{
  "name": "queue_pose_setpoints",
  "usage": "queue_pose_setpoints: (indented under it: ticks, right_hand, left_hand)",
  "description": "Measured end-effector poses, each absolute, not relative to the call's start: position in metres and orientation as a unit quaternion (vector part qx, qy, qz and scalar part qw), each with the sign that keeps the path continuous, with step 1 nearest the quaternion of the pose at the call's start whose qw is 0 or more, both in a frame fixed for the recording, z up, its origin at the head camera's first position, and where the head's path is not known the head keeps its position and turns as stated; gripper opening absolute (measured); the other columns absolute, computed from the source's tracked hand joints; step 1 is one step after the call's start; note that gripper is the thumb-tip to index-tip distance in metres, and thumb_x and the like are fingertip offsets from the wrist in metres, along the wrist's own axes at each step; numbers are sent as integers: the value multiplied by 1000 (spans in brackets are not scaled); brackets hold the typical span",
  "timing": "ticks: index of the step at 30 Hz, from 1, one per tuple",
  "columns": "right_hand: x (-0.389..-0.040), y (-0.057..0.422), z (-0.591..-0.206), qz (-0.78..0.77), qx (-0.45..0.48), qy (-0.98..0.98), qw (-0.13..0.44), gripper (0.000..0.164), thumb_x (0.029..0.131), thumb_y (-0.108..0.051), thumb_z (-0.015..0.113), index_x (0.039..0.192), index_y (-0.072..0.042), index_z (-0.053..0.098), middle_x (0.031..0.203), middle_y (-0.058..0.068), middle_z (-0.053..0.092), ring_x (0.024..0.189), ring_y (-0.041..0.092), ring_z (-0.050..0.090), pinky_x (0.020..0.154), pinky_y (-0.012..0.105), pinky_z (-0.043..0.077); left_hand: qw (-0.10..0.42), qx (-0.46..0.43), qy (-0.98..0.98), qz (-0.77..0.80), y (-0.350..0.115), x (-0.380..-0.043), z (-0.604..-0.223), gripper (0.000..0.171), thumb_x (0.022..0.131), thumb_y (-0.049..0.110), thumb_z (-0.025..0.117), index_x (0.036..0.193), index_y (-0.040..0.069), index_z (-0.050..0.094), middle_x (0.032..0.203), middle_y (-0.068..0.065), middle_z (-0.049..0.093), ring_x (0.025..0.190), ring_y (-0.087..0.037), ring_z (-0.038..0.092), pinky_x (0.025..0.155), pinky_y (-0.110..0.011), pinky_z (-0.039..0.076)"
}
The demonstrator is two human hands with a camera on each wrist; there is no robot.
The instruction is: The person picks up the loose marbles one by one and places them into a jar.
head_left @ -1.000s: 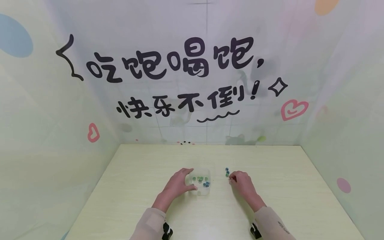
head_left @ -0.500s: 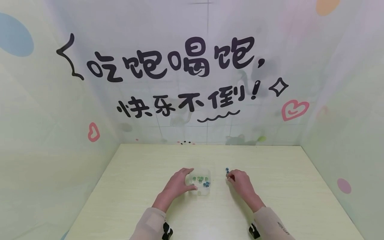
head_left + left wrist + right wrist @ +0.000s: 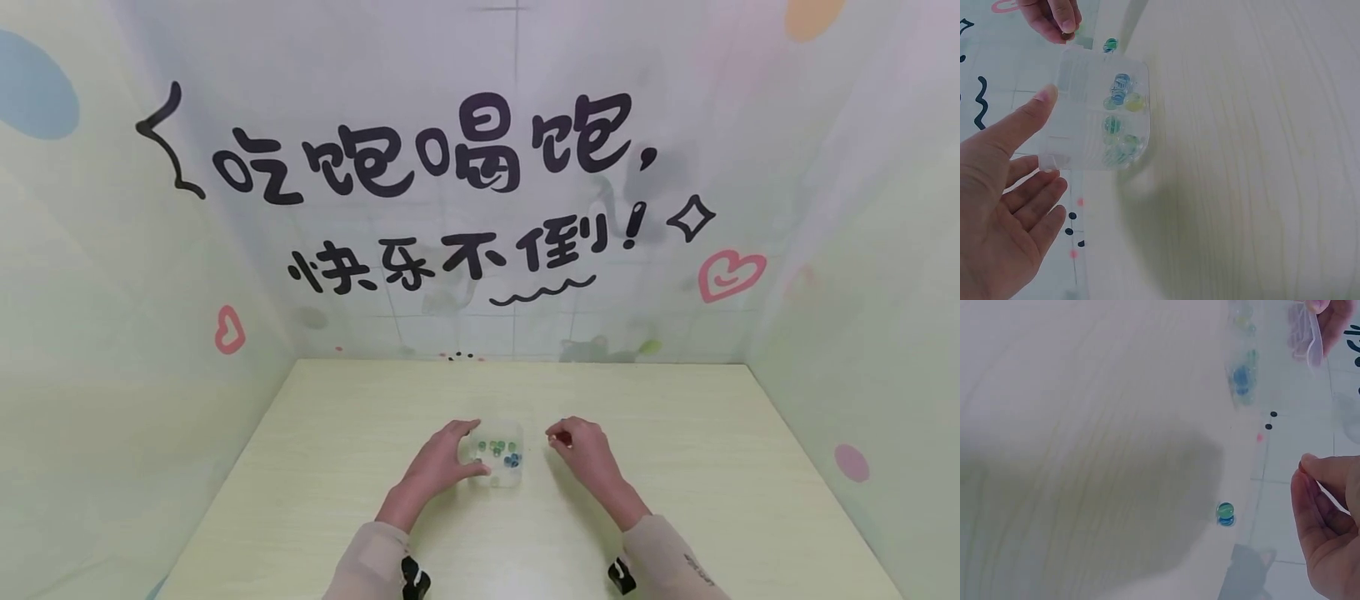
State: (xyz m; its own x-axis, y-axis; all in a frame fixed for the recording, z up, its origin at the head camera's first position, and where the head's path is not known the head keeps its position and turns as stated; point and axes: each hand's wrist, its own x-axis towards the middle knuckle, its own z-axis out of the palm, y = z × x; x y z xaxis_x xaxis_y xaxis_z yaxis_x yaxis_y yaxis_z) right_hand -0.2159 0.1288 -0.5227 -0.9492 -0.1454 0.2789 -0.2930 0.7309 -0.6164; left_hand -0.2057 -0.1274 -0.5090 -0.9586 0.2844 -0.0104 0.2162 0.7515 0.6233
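Note:
My left hand (image 3: 441, 460) holds a clear plastic box (image 3: 1075, 128) at its left side, thumb on one edge and fingers at the other. Several glass marbles (image 3: 512, 460), green and blue, lie in the box, one yellowish in the left wrist view. Right of the box, my right hand (image 3: 588, 454) is raised over the table with thumb and fingertips together. They pinch a small marble, mostly hidden, whose colour I cannot tell. In the right wrist view, a green marble (image 3: 1225, 509) and a blue marble (image 3: 1227, 521) sit together on the table, left of the right hand.
The pale wood-grain table (image 3: 330, 500) is bounded by a printed back wall (image 3: 420, 333) with black lettering and by pale side walls. My right hand casts a broad shadow on the tabletop in the right wrist view.
My right hand reached the marbles on the table, took one at its fingertips, and has moved left towards the box. The left hand and box have stayed in place.

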Motion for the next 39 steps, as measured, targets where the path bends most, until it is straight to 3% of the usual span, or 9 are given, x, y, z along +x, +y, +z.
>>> queue_pose_setpoints:
  ticks: [9, 20, 28, 39]
  right_hand:
    - [-212, 110, -511, 368, 137, -912, 117, 12, 83, 3, 75, 91, -6, 75, 86, 5, 72, 77, 14, 68, 68, 22, 59]
    - [-209, 93, -510, 361, 166, -911, 108, 11, 85, 0, 75, 94, -7, 76, 88, 3, 71, 77, 13, 69, 76, 28, 60]
    - [-205, 90, -508, 369, 176, -908, 91, 12, 86, 0, 74, 96, -6, 75, 89, 4, 71, 79, 14, 68, 72, 22, 60]
    - [-204, 89, -508, 372, 187, -906, 79, 11, 87, -1, 73, 97, -5, 75, 91, 5, 71, 81, 16, 69, 73, 24, 61]
  left_hand:
    - [52, 116, 924, 362, -127, -207, -513, 84, 80, 38, 84, 149, 10, 45, 150, -17, 49, 139, -39, 46, 112, -57, 43]
    - [37, 126, 888, 442, -117, -208, -529, 88, 79, 32, 85, 151, 10, 41, 157, -16, 40, 145, -39, 37, 116, -59, 38]
    - [40, 120, 878, 462, -116, -207, -536, 93, 77, 31, 87, 153, 10, 38, 157, -18, 40, 144, -42, 37, 115, -60, 38]
    - [32, 132, 881, 452, -118, -212, -537, 86, 77, 32, 87, 149, 9, 44, 152, -16, 46, 142, -40, 41, 114, -59, 40]
